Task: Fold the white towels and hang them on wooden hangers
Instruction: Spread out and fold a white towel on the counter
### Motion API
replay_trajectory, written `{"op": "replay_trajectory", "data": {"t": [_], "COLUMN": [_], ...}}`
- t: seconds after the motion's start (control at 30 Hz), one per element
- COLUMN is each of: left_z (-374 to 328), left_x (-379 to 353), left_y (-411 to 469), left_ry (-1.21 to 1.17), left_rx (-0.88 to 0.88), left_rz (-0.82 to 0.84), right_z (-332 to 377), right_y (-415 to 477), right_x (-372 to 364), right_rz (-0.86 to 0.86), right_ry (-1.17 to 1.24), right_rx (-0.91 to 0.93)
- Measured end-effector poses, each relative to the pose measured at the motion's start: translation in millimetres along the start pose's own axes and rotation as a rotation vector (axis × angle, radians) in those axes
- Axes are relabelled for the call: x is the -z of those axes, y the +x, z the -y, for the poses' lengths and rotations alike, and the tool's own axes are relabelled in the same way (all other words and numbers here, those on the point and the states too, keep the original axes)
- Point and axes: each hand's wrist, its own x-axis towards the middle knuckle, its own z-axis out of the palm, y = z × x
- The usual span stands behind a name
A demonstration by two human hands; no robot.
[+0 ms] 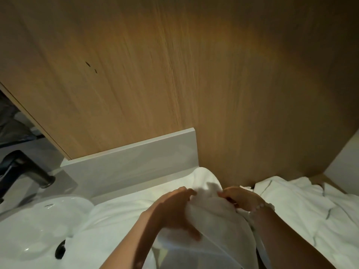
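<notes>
Right of the sink basin (pixel 38 230), closest to the camera, a white towel (pixel 211 216) is being held up between both hands. It is being gripped by the left hand (pixel 174 208), with the fingers curled over its upper fold and the thumb underneath. Its top edge is being pinched by the right hand (pixel 240 199), whose wrist is being circled by a bead bracelet (pixel 260 206).

The cloth is sagging and bunching between the two grips, so it is being judged soft, limp and light, with nothing in it to break. It is probably best taken at the corners or along a hem, since a hold in the middle only gathers it into a wad.

Further right of the basin, a second white heap (pixel 291 208) with thin grey lines is lying rumpled. Against the basin's right side, more white cloth (pixel 120 210) is lying spread flat. Behind the basin, a dark tap (pixel 27 171), a white upstand (pixel 132 156) and a wooden panel (pixel 174 74) are being shown. No hangers are being shown anywhere.
</notes>
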Motion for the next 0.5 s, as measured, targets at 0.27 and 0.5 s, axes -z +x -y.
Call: {"op": "replay_trajectory", "data": {"t": [0.27,0.5], "left_z": [-36,-42], "left_x": [18,0], "left_y": [-26,-34], "left_ry": [0.060,-0.049], "left_rx": [-0.129,-0.198], "left_rz": [0.043,0.314], "right_z": [3,-4], "right_y": [-19,-19], "right_x": [6,-9], "right_rz": [0.034,-0.084], "right_ry": [0.073,-0.164], "right_rx": [0.069,-0.034]}}
